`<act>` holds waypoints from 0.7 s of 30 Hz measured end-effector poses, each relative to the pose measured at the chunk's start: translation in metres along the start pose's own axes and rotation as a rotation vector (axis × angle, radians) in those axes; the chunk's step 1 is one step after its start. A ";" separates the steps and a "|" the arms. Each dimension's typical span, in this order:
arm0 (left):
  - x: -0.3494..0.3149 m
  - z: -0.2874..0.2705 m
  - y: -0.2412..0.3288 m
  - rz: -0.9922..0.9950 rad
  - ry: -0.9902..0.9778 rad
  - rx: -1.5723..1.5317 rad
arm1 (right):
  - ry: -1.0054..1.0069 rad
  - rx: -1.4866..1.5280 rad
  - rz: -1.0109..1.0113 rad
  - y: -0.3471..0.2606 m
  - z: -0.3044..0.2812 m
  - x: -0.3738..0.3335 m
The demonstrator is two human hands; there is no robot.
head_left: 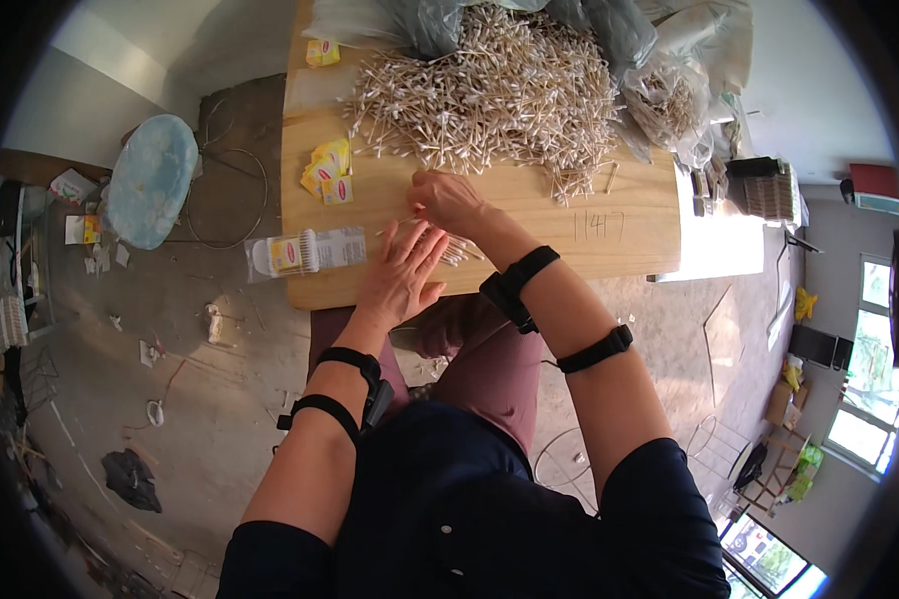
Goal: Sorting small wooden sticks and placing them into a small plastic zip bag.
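My left hand (402,272) lies palm down near the table's front edge, fingers stretched out. It rests over a small bunch of cotton swabs (457,250), whose ends stick out to the right of the fingers. Just beyond it, my right hand (451,202) is closed, its fingers curled toward the left fingertips. Whatever is between those right fingers is too small to make out. A clear packet of cotton swabs (310,252) with a yellow and white label sits left of my left hand, overhanging the table's left edge. Farther back spreads a large heap of loose cotton swabs (489,95).
Several yellow and white cards (328,172) lie on the wooden table (549,235) at its left, with more cards (322,53) farther back. Plastic bags (669,95) of swabs crowd the far right. A blue round stool (155,180) stands left of the table.
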State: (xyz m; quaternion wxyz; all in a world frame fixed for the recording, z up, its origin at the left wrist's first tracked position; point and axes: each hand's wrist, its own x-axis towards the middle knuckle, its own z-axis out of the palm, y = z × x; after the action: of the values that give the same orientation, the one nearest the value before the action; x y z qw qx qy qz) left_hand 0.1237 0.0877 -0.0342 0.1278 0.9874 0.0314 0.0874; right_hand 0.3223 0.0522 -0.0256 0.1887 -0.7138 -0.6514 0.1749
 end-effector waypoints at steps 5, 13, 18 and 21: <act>0.001 -0.002 0.001 0.012 -0.090 0.081 | 0.067 0.139 0.024 0.008 -0.001 -0.003; 0.003 -0.002 -0.002 0.043 -0.041 -0.086 | 0.593 0.234 0.527 -0.009 0.010 -0.067; 0.002 -0.004 -0.009 -0.078 0.125 -0.492 | 0.727 0.336 0.447 -0.046 0.020 -0.099; 0.020 -0.003 -0.003 -0.118 0.133 -0.486 | 0.959 0.449 0.565 -0.055 0.040 -0.106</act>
State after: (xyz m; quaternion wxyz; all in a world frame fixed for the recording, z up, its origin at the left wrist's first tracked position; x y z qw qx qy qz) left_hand 0.1423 0.0934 -0.0290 0.3639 0.9162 0.0755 0.1497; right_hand 0.2450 -0.0470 -0.0327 0.5539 -0.8014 -0.2257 0.0101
